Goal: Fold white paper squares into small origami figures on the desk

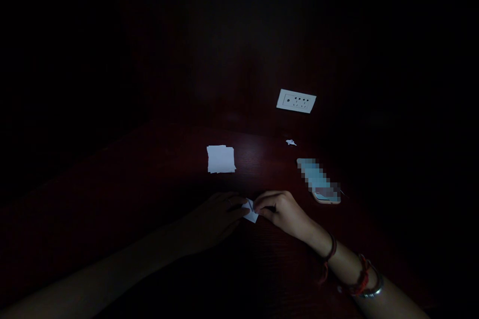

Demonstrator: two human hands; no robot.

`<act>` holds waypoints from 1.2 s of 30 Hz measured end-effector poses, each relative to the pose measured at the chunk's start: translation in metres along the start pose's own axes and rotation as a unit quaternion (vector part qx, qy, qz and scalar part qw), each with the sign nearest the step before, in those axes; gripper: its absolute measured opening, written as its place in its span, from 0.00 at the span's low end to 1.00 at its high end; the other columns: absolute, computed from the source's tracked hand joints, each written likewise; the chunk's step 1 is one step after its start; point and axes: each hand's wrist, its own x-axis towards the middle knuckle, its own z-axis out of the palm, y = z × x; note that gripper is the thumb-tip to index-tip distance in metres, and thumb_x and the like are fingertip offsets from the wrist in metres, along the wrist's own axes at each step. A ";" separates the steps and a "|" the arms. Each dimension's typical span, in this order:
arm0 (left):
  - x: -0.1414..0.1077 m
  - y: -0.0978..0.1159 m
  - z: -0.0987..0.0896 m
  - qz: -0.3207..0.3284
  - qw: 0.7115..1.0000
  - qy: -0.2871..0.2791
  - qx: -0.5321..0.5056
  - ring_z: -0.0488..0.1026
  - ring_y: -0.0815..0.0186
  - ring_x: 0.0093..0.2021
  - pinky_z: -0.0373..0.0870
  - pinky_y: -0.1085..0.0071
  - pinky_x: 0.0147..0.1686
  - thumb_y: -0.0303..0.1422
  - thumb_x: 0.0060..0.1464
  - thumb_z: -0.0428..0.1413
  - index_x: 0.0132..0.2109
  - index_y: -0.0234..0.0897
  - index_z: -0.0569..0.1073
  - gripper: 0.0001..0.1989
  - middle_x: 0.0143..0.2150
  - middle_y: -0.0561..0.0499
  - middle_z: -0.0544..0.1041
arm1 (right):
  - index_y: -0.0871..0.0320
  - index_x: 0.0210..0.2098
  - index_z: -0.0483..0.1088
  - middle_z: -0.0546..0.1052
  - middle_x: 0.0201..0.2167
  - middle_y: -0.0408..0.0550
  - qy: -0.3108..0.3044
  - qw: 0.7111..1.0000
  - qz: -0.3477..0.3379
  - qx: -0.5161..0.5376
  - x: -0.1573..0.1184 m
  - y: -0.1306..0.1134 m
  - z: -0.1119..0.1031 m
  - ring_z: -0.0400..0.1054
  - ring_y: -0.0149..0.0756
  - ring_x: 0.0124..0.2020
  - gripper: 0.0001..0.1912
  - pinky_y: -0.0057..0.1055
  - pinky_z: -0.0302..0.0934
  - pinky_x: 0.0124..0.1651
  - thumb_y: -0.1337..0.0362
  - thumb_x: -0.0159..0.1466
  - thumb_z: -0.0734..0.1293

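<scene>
A small folded piece of white paper (253,217) lies on the dark red table between my hands. My left hand (220,213), in deep shadow, holds the paper's left side with thumb and forefinger. My right hand (281,209) is bent over the opposite side, its thumb and fingertips pinched together at the paper's upper right edge. Part of the paper is hidden under the fingers. Beyond my hands sits a loose stack of square white paper sheets (221,159).
A phone (318,182), its screen blurred out, lies to the right on the table (179,169). Behind it is a small white scrap (291,142), perhaps paper. A white socket panel (296,101) is on the back wall. The surroundings are very dark.
</scene>
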 end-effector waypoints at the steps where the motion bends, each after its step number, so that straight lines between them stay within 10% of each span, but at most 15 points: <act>1: 0.000 0.000 -0.001 -0.001 1.000 -0.002 -0.002 0.56 0.60 0.53 0.58 0.61 0.49 0.28 0.55 0.46 0.54 0.43 0.59 0.19 0.54 0.51 0.61 | 0.60 0.32 0.72 0.73 0.34 0.46 -0.010 1.000 -0.011 -0.008 0.000 0.001 0.000 0.67 0.28 0.35 0.09 0.23 0.60 0.40 0.74 0.57 0.61; 36: 0.003 0.001 -0.001 -0.003 0.999 -0.048 0.016 0.53 0.60 0.55 0.52 0.60 0.52 0.26 0.53 0.46 0.56 0.41 0.56 0.22 0.57 0.53 0.58 | 0.62 0.43 0.68 0.71 0.42 0.48 -0.142 0.985 -0.079 -0.064 -0.007 0.002 -0.019 0.63 0.29 0.44 0.16 0.25 0.58 0.47 0.76 0.59 0.56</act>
